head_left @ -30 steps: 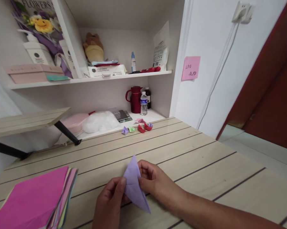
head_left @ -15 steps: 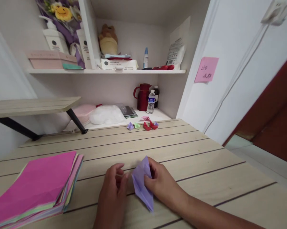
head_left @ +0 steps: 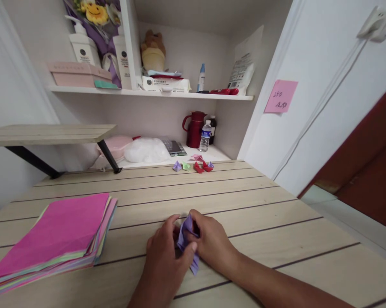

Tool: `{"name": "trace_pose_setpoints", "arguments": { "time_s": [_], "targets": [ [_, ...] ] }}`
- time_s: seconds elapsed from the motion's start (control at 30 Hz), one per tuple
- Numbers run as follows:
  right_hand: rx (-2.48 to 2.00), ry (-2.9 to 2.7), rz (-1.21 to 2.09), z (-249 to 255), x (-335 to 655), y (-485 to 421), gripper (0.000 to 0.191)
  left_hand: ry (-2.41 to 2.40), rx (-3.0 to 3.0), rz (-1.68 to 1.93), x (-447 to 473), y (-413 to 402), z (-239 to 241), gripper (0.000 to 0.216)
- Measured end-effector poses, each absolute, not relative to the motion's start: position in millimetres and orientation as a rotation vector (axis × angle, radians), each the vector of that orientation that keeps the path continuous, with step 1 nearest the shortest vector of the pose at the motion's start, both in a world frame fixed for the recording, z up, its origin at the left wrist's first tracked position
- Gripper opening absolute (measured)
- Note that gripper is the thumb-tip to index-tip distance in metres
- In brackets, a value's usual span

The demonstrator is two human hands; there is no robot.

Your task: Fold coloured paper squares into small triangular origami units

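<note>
A folded sheet of purple paper (head_left: pixel 185 231) stands between my two hands, low over the table, its lower tip pointing toward me. My right hand (head_left: pixel 212 239) grips it from the right, with fingers tucked into an opening in the folds. From the left, my left hand (head_left: pixel 165 250) closes around the paper, thumb on its near part and fingers curled at its far left side. Part of the paper is hidden by both hands.
A stack of coloured paper sheets (head_left: pixel 61 231) lies at the left. Several small folded paper pieces, among them a red one (head_left: pixel 198 167), line the table's far edge. Behind are a red jug (head_left: pixel 194 130), a water bottle (head_left: pixel 205 137) and a raised wooden shelf (head_left: pixel 51 133).
My left hand has moved right and taken hold of the purple paper. The paper has turned and looks narrower, with its folds opened around my right fingers. The camera view has shifted slightly.
</note>
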State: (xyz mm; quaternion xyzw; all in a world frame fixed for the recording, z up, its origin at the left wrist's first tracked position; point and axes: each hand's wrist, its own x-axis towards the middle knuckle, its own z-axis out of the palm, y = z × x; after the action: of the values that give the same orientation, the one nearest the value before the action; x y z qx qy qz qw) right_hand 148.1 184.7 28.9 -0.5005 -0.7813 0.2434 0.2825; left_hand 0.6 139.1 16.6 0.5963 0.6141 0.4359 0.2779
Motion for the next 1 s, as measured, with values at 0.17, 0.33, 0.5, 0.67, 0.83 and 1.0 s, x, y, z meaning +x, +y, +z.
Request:
{"name": "trace_pose_setpoints", "arguments": {
  "time_s": [0.17,0.33,0.5,0.67,0.83,1.0],
  "targets": [
    [-1.25,-2.133,0.639,29,150,183,0.02,1.788,1.836,1.007,-1,143,18,0.034],
    [-1.195,-2.286,0.539,29,157,184,0.03,1.877,1.912,0.944,6,138,23,0.035],
    [-1.186,-2.376,0.383,27,172,190,0.029,1.811,1.882,0.937,2,139,25,0.025],
    [-1.194,-2.353,0.396,21,179,196,0.03,1.803,1.9,0.919,-1,142,21,0.025],
    [-1.174,-2.356,0.4,19,179,196,0.037,1.779,1.987,0.868,2,141,20,0.053],
    [-1.145,-2.375,0.373,21,179,194,0.037,1.771,1.945,0.945,6,142,19,0.033]
  ]
}}
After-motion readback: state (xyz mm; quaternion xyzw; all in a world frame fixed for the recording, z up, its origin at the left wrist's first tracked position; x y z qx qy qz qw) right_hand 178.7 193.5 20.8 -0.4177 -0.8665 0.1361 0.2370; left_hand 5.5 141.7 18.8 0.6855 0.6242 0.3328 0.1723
